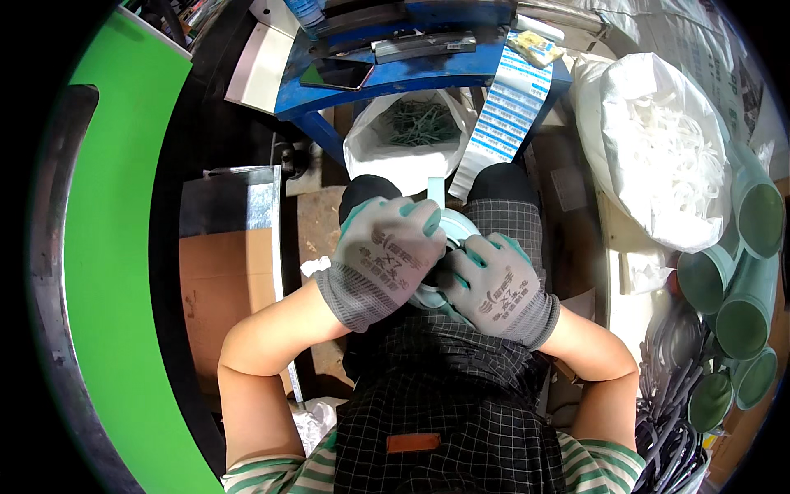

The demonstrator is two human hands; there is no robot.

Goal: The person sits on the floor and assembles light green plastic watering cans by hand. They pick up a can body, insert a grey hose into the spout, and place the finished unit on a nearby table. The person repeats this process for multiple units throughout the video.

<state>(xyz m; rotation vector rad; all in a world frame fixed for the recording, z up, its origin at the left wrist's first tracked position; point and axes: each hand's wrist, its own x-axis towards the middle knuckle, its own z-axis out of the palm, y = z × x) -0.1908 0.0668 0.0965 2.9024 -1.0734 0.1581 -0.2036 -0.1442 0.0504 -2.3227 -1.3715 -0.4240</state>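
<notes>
In my lap lies a round, pale-green plastic piece [459, 224] with a ringed rim and a flat tab standing out on its far side. My left hand [388, 253], in a grey glove with green fingertips, curls over the left of its rim. From the right, my right hand [492, 286], gloved alike, bends its fingers in at the dark middle of the piece. Both hands are closed on it and almost meet. They cover most of it, so the full shape and anything small between the fingers stay hidden.
Ahead stands a blue table [461, 67] with a phone [337, 74] and a hanging label sheet [506, 107]. Below is a white sack [370, 152] of green scraps. To the right are a bag of white rings [671, 156], green tubes [745, 317] and grey cords [671, 395]; left, a cardboard box [226, 305].
</notes>
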